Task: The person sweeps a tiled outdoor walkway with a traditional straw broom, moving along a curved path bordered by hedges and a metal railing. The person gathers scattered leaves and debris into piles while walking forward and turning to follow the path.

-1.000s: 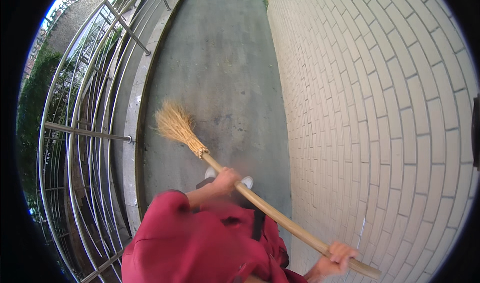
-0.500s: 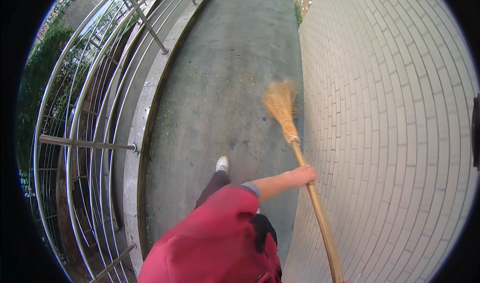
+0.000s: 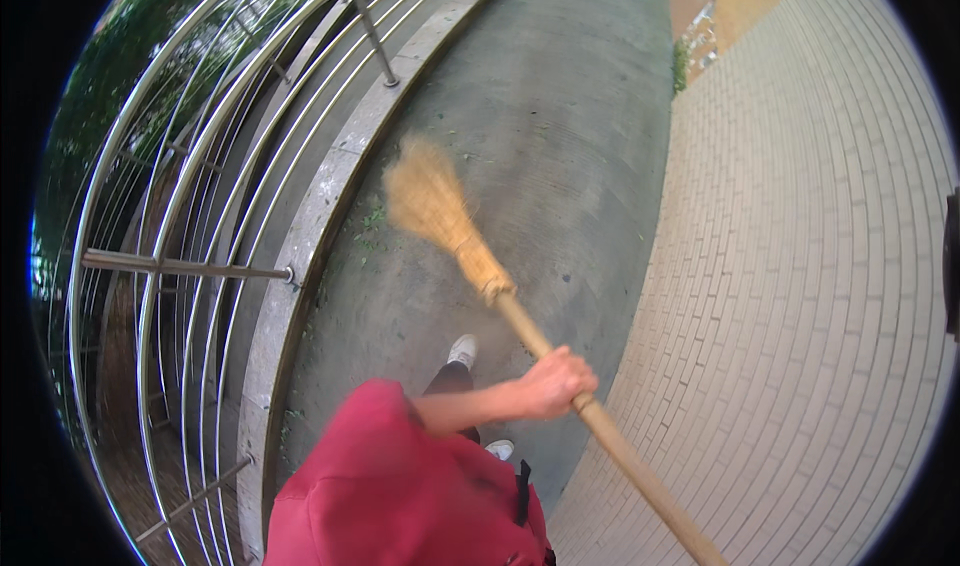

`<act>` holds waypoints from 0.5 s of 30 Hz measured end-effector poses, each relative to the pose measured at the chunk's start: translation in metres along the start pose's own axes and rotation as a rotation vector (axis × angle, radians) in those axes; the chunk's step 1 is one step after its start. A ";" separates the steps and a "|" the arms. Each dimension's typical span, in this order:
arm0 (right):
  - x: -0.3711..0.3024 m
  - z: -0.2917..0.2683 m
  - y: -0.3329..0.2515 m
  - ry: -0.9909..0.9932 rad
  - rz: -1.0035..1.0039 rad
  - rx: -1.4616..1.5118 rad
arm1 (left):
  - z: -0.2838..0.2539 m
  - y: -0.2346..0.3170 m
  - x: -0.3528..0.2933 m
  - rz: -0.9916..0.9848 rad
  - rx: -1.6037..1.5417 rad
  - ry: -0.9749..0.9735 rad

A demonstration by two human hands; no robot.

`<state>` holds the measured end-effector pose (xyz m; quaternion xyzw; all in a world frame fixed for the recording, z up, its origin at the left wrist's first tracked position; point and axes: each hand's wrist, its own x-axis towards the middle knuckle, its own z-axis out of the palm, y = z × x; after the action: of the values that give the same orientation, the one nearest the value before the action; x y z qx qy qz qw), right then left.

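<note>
My left hand [image 3: 560, 381] is closed round the wooden handle of a straw broom [image 3: 435, 201], with the left forearm reaching across from a red sleeve. The broom slants from the lower right up to the left. Its splayed bristles, blurred by motion, are over the grey pavement close to the left kerb. Small green leaves [image 3: 370, 226] lie scattered beside the bristles and along the kerb. The upper end of the handle runs out of the picture at the lower right, and my right hand is not in view.
A pale brick wall [image 3: 780, 226] rises on the right. To the left, a stone kerb [image 3: 335, 166] carries a curved metal railing [image 3: 185, 263], with greenery beyond. The grey walkway [image 3: 580, 146] runs ahead between them. My white shoes [image 3: 462, 350] are below.
The broom head has swung left, from near the wall to near the kerb. My left hand has moved left and slightly down with the handle, and the view has shifted.
</note>
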<state>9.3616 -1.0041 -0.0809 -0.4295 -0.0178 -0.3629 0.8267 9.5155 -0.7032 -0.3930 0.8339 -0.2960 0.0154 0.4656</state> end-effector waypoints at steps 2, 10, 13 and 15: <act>-0.002 0.017 0.055 0.058 -0.045 -0.115 | -0.021 -0.059 0.034 0.026 0.129 0.141; -0.030 0.032 0.272 -0.316 0.181 -0.354 | -0.076 -0.278 0.005 -0.179 0.180 0.176; 0.016 0.044 0.241 -0.472 0.438 -0.299 | -0.036 -0.214 -0.060 -0.385 0.207 0.352; 0.052 0.052 0.203 -0.556 0.499 -0.325 | -0.013 -0.150 -0.091 -0.504 0.200 0.356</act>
<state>9.5394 -0.9219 -0.1718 -0.6274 -0.0784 -0.0190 0.7745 9.5201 -0.5910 -0.5281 0.9068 0.0091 0.0743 0.4149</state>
